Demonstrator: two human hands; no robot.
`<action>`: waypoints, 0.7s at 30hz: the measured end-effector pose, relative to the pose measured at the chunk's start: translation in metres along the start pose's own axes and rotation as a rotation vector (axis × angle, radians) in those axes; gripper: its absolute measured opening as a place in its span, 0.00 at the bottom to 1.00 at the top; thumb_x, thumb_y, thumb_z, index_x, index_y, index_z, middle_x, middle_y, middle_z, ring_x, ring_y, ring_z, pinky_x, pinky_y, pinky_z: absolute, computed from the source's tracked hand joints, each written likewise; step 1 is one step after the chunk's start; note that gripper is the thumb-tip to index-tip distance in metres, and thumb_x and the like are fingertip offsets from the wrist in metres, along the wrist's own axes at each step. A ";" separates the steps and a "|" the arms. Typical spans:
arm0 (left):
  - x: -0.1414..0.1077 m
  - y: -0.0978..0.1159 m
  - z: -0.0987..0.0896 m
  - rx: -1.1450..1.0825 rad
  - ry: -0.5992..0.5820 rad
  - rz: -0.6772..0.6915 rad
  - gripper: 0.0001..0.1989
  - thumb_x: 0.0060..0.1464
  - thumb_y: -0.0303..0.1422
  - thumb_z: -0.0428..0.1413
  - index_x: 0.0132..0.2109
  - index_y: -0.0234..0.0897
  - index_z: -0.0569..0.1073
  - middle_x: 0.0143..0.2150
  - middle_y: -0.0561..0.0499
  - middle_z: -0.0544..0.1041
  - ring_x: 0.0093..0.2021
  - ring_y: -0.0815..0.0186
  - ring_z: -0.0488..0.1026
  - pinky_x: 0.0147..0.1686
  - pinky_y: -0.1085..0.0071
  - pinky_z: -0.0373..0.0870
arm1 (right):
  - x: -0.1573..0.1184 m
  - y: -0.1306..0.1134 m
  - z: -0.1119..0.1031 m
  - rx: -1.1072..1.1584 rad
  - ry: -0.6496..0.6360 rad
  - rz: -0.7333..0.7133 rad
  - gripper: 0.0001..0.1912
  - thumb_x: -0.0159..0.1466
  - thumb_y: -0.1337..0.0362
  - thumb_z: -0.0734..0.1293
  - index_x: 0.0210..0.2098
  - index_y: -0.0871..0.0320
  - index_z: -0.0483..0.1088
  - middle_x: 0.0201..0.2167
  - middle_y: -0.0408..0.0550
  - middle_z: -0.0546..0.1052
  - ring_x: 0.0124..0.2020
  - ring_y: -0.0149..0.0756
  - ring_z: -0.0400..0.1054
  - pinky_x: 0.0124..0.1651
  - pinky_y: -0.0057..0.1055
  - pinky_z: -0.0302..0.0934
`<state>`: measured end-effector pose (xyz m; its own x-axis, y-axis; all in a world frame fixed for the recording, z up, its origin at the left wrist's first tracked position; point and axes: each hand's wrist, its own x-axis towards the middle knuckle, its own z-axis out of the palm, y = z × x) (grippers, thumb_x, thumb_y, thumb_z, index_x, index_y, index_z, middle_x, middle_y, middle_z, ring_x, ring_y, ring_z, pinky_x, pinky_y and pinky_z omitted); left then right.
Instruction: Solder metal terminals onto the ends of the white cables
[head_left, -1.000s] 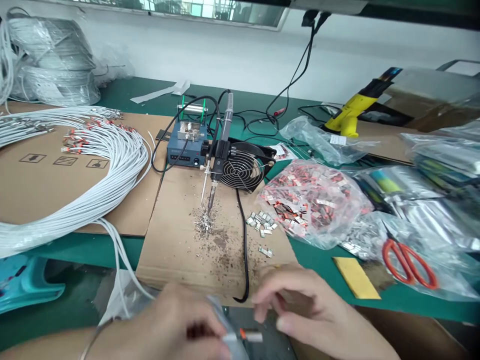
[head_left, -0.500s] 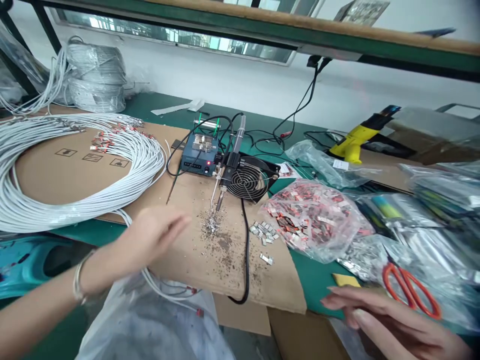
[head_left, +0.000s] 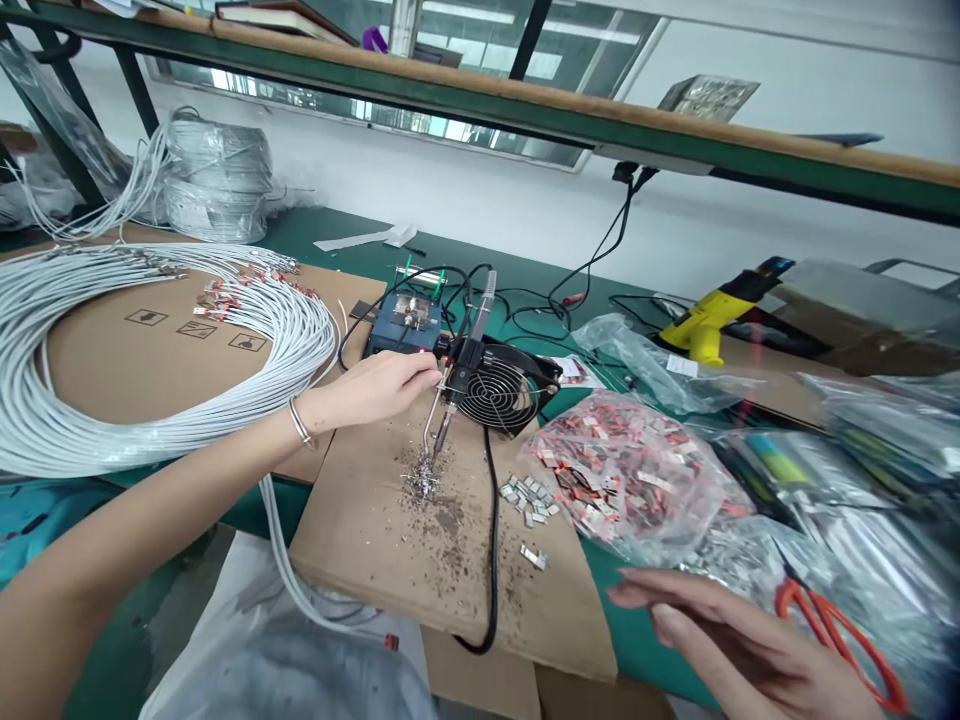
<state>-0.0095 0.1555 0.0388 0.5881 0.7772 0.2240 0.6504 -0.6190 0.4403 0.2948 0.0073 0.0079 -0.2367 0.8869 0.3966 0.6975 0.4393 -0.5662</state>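
Note:
My left hand (head_left: 379,388) is at the front of the blue soldering station (head_left: 405,322), fingers together and bent. It covers the lower front panel, so what the fingertips touch or pinch there is hidden. Just right of the fingertips, the soldering iron (head_left: 465,365) rests tilted in its mount, its tip pointing down at a pile of solder bits (head_left: 424,482). My right hand (head_left: 739,640) hovers at the lower right with nothing in it, its fingers stretched and the thumb apart. Orange-handled scissors (head_left: 844,640) lie beside and partly behind it.
A black round fan (head_left: 499,392) stands behind the iron. Small metal connector pieces (head_left: 529,498) lie on the cardboard (head_left: 360,540), near a bag of red-and-silver parts (head_left: 637,465). Coiled white cables (head_left: 187,425) spread left. A yellow heat gun (head_left: 709,318) lies at the back right.
My left hand has moved forward and right, from over the cardboard's left side to the soldering station's front. My right hand stays open near the scissors. The view has tilted up slightly.

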 end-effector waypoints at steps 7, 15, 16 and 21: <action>0.002 -0.001 0.003 0.048 -0.062 -0.015 0.14 0.63 0.38 0.35 0.34 0.34 0.58 0.24 0.52 0.59 0.23 0.71 0.54 0.26 0.71 0.47 | 0.048 -0.015 0.006 0.012 -0.020 -0.079 0.09 0.60 0.67 0.63 0.39 0.48 0.67 0.31 0.37 0.75 0.31 0.27 0.71 0.33 0.19 0.66; 0.005 -0.008 0.004 -0.008 -0.060 -0.028 0.19 0.63 0.41 0.34 0.35 0.34 0.63 0.29 0.51 0.66 0.28 0.70 0.60 0.29 0.72 0.52 | 0.102 -0.039 0.012 -0.032 -0.044 -0.204 0.08 0.59 0.66 0.63 0.39 0.53 0.69 0.32 0.40 0.74 0.28 0.28 0.67 0.25 0.23 0.59; 0.002 -0.008 0.004 -0.017 -0.047 -0.043 0.21 0.63 0.41 0.33 0.36 0.34 0.64 0.30 0.50 0.67 0.29 0.69 0.61 0.29 0.72 0.53 | 0.112 -0.043 0.013 -0.094 -0.023 -0.229 0.07 0.60 0.66 0.63 0.38 0.55 0.69 0.32 0.41 0.74 0.26 0.27 0.65 0.24 0.24 0.57; -0.019 -0.001 0.008 -0.113 -0.016 -0.126 0.22 0.60 0.44 0.40 0.39 0.30 0.70 0.31 0.48 0.70 0.28 0.70 0.63 0.27 0.74 0.55 | 0.164 -0.062 0.031 -0.456 0.002 -0.505 0.10 0.61 0.66 0.62 0.39 0.63 0.72 0.33 0.48 0.73 0.32 0.35 0.62 0.38 0.33 0.56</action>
<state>-0.0176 0.1407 0.0273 0.5134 0.8454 0.1472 0.6618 -0.4993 0.5592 0.1918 0.1297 0.0860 -0.6068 0.5886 0.5342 0.7176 0.6947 0.0497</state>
